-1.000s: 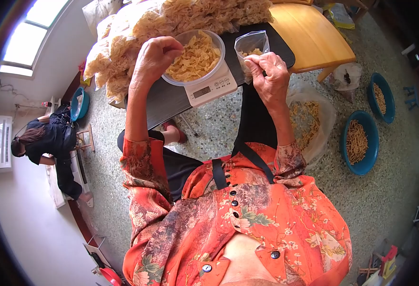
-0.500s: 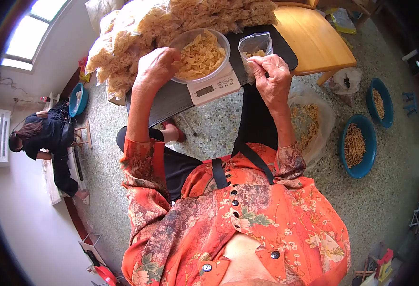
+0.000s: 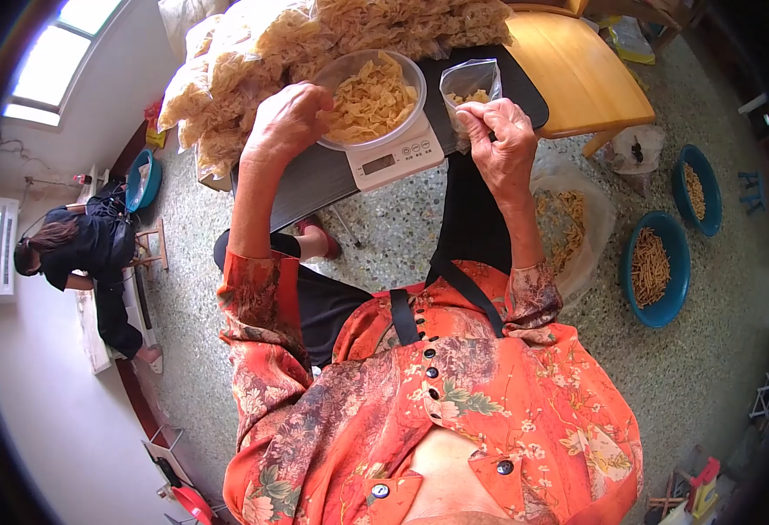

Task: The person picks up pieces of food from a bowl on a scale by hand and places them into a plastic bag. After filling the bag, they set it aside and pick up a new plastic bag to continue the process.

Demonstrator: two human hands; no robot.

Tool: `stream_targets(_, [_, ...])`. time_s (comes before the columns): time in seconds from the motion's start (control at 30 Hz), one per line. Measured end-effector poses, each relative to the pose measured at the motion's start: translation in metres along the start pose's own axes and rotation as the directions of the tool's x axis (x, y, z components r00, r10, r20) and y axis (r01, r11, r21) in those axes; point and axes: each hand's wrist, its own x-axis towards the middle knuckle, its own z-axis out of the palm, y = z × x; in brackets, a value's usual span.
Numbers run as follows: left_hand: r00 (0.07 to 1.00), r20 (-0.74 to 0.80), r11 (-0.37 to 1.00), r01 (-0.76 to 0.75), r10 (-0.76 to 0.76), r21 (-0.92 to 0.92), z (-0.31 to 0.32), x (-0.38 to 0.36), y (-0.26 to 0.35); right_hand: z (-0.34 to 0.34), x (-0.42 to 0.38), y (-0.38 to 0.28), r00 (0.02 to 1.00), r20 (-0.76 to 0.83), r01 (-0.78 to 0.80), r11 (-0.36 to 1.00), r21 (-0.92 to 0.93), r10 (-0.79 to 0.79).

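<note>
My left hand (image 3: 286, 122) is at the left rim of a clear plastic bowl (image 3: 421, 101), its fingers curled and closed. Whatever those fingertips hold, if anything, is hidden. Thin yellowish chips (image 3: 371, 101) fill the bowl, which stands on a white digital kitchen scale (image 3: 402, 162). To the right, my right hand (image 3: 502, 144) pinches the near side of a small clear plastic bag (image 3: 463, 79). The bag stands upright with its mouth spread and some chips in the bottom. A black tabletop (image 3: 301, 188) lies under the scale.
Filled chip bags (image 3: 253, 52) are piled behind the bowl. A wooden stool (image 3: 577, 70) adjoins the table at right. On the floor are a large open plastic bag (image 3: 590, 254) and two blue basins (image 3: 682, 289) of stick-shaped pieces. Another person (image 3: 78, 245) sits at far left.
My left hand has risen very slightly by the bowl's rim. My right hand keeps its pinch on the bag; little else differs.
</note>
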Motion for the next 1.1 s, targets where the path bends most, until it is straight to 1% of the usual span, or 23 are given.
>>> stream_targets(0.07, [0.999, -0.021, 0.994, -0.031, 0.034, 0.109, 0.002, 0.003, 0.001, 0.0, 0.0, 0.0, 1.0, 0.001, -0.001, 1.0, -0.001, 0.001])
stream_targets(0.1, [0.999, -0.021, 0.994, -0.032, 0.034, 0.108, 0.001, 0.006, 0.005, 0.0, 0.0, 0.0, 1.0, -0.001, 0.003, 1.0, -0.009, -0.003])
stream_targets(0.17, [0.985, 0.132, 0.963, 0.075, -0.112, 0.258, -0.002, 0.015, 0.012, 0.0, 0.0, 0.001, 1.0, -0.003, 0.006, 1.0, -0.017, -0.006])
stream_targets(0.3, [0.988, 0.136, 0.957, 0.035, -0.077, 0.289, 0.006, 0.017, 0.004, -0.001, 0.0, 0.001, 1.0, -0.008, 0.002, 1.0, -0.013, -0.003])
stream_targets(0.37, [0.999, 0.039, 0.966, -0.014, 0.004, 0.257, 0.007, 0.016, 0.0, -0.001, 0.0, 0.001, 1.0, -0.014, 0.005, 1.0, -0.015, -0.005])
stream_targets(0.4, [0.999, 0.041, 0.966, -0.015, 0.005, 0.257, 0.004, 0.016, 0.0, -0.001, 0.0, 0.001, 1.0, -0.011, 0.002, 1.0, -0.011, -0.002])
stream_targets(0.47, [0.996, -0.081, 0.993, -0.018, 0.027, 0.114, -0.003, 0.015, 0.001, -0.002, 0.0, 0.001, 1.0, -0.009, -0.004, 1.0, -0.008, 0.004])
stream_targets(0.5, [0.981, -0.171, 0.994, -0.082, 0.093, 0.07, -0.004, 0.014, -0.003, -0.002, 0.0, 0.002, 1.0, -0.006, 0.0, 1.0, -0.011, -0.001])
stream_targets(0.53, [0.981, -0.17, 0.994, -0.083, 0.094, 0.071, -0.006, 0.015, -0.006, -0.002, 0.0, 0.002, 1.0, -0.004, 0.005, 1.0, -0.014, -0.005])
stream_targets(0.6, [0.967, -0.256, 0.98, -0.056, 0.005, -0.193, -0.009, 0.016, -0.011, -0.003, 0.0, 0.001, 1.0, -0.003, 0.0, 1.0, -0.014, 0.0])
stream_targets(0.63, [0.972, -0.224, 0.946, -0.008, -0.069, -0.325, -0.011, 0.016, -0.012, -0.003, 0.0, 0.001, 1.0, -0.002, -0.002, 1.0, -0.014, 0.002])
stream_targets(0.67, [0.972, -0.223, 0.946, -0.007, -0.069, -0.324, -0.013, 0.015, -0.012, -0.003, 0.0, 0.001, 1.0, -0.002, -0.003, 1.0, -0.013, 0.003])
stream_targets(0.7, [0.964, -0.126, 0.852, 0.142, -0.234, -0.504, -0.017, 0.013, -0.01, -0.002, 0.0, 0.001, 1.0, -0.006, -0.003, 1.0, -0.01, 0.003])
stream_targets(0.73, [0.928, 0.001, 0.705, 0.285, -0.374, -0.649, -0.021, 0.013, -0.008, -0.002, 0.0, 0.001, 1.0, -0.009, -0.004, 1.0, -0.008, 0.004])
stream_targets(0.77, [0.924, 0.028, 0.625, 0.28, -0.381, -0.729, -0.019, 0.013, -0.012, -0.002, 0.0, 0.001, 1.0, -0.011, -0.004, 1.0, -0.007, 0.004])
stream_targets(0.8, [0.925, 0.028, 0.626, 0.279, -0.38, -0.728, -0.018, 0.013, -0.015, -0.002, 0.0, 0.002, 1.0, -0.008, -0.005, 1.0, -0.006, 0.005])
stream_targets(0.87, [0.907, 0.108, 0.417, 0.29, -0.407, -0.861, -0.015, 0.014, -0.02, -0.002, -0.001, 0.003, 1.0, -0.007, -0.007, 1.0, -0.007, 0.007])
stream_targets(0.9, [0.909, 0.131, 0.348, 0.28, -0.395, -0.895, -0.014, 0.014, -0.023, -0.001, -0.001, 0.003, 1.0, -0.011, -0.008, 1.0, -0.008, 0.008])
stream_targets(0.93, [0.91, 0.132, 0.348, 0.28, -0.393, -0.895, -0.011, 0.015, -0.024, -0.001, -0.001, 0.003, 1.0, -0.015, -0.008, 1.0, -0.008, 0.008])
stream_targets(1.0, [0.919, 0.229, 0.038, 0.254, -0.322, -0.967, -0.009, 0.017, -0.026, -0.001, -0.001, 0.003, 1.0, -0.016, -0.019, 1.0, -0.006, 0.019])
stream_targets(1.03, [0.927, 0.23, 0.005, 0.243, -0.296, -0.97, -0.008, 0.017, -0.026, -0.001, -0.001, 0.002, 0.999, -0.016, -0.028, 1.0, -0.004, 0.028])
stream_targets(1.07, [0.927, 0.231, 0.005, 0.244, -0.295, -0.97, -0.006, 0.019, -0.025, -0.001, -0.002, 0.003, 0.999, -0.016, -0.029, 1.0, -0.005, 0.029])
stream_targets(1.1, [0.934, 0.244, -0.064, 0.236, -0.26, -0.97, -0.004, 0.021, -0.024, -0.001, -0.002, 0.003, 1.0, -0.015, -0.026, 1.0, -0.012, 0.026])
